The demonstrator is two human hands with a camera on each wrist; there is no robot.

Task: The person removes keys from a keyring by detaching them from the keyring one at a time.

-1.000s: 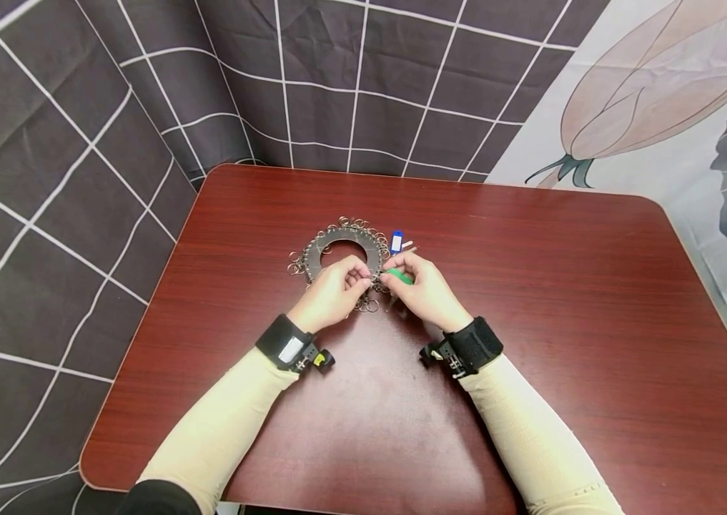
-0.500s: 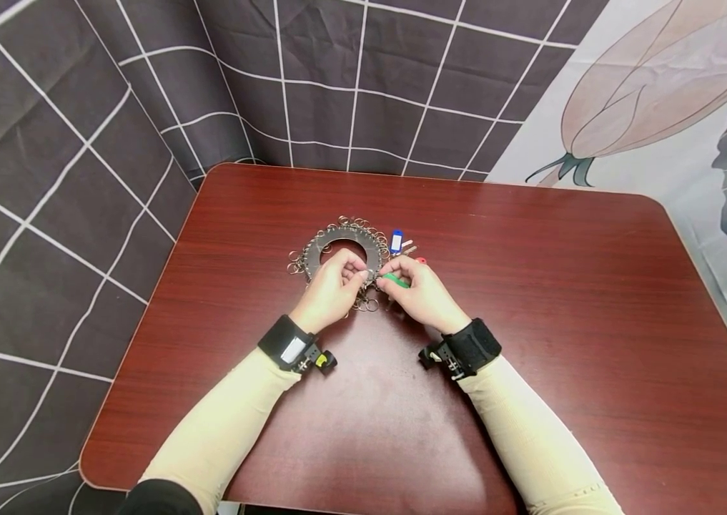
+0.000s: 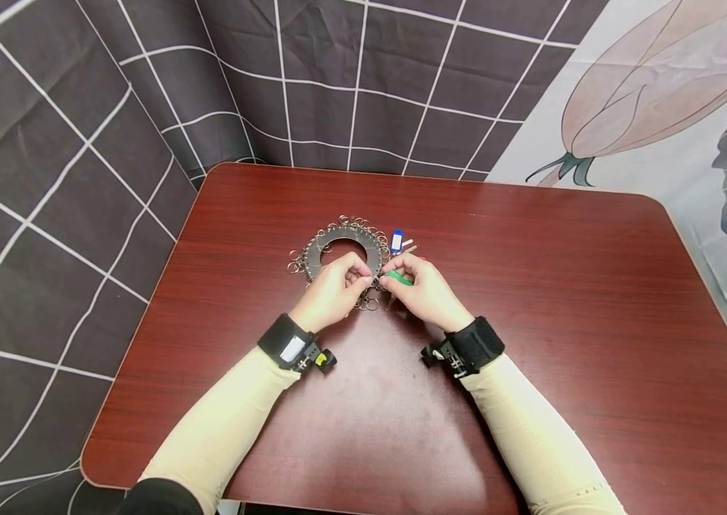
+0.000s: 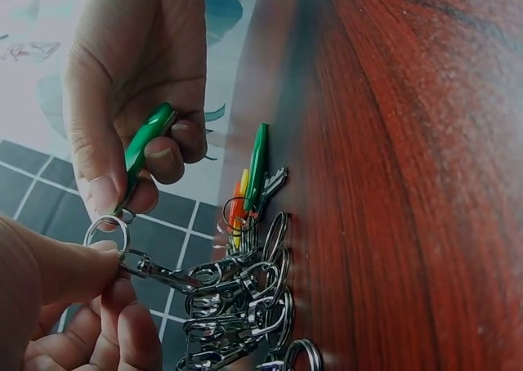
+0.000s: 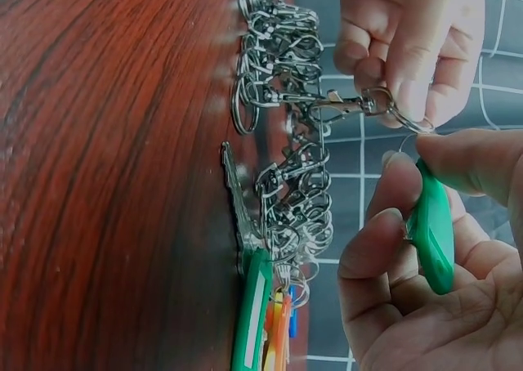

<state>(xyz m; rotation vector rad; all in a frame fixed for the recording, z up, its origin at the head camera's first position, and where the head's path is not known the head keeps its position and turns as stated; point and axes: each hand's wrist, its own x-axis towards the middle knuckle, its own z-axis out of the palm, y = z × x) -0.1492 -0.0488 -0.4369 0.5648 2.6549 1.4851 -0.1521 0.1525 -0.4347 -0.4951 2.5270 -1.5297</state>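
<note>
I see both hands meeting over the middle of the red-brown tabletop (image 3: 530,300), a little toward its far edge. My left hand (image 3: 331,292) pinches a small split ring (image 4: 106,232) between thumb and fingertip; the ring hangs from a swivel clip (image 4: 159,270) that runs back to the bunch of clips on the key holder disc (image 3: 345,247). My right hand (image 3: 424,290) is curled round a green key tag (image 5: 431,232), thumb on top and fingers beneath, with the tag's end held right at the split ring. From the left wrist view the tag's tip seems to touch the ring, but I cannot tell whether it is threaded on.

The disc lies flat on the tabletop just beyond my fingers, its rim crowded with metal rings and clips (image 5: 286,142). Some of those clips already carry things: a second green tag (image 5: 252,318) with a key (image 5: 235,199), plus orange tags (image 5: 278,326) behind it, lying against the wood. A blue tag (image 3: 396,240) lies by the disc's right side, toward the far edge.

A dark grid-patterned cloth (image 3: 48,179) hangs past the far and left edges of the tabletop.
</note>
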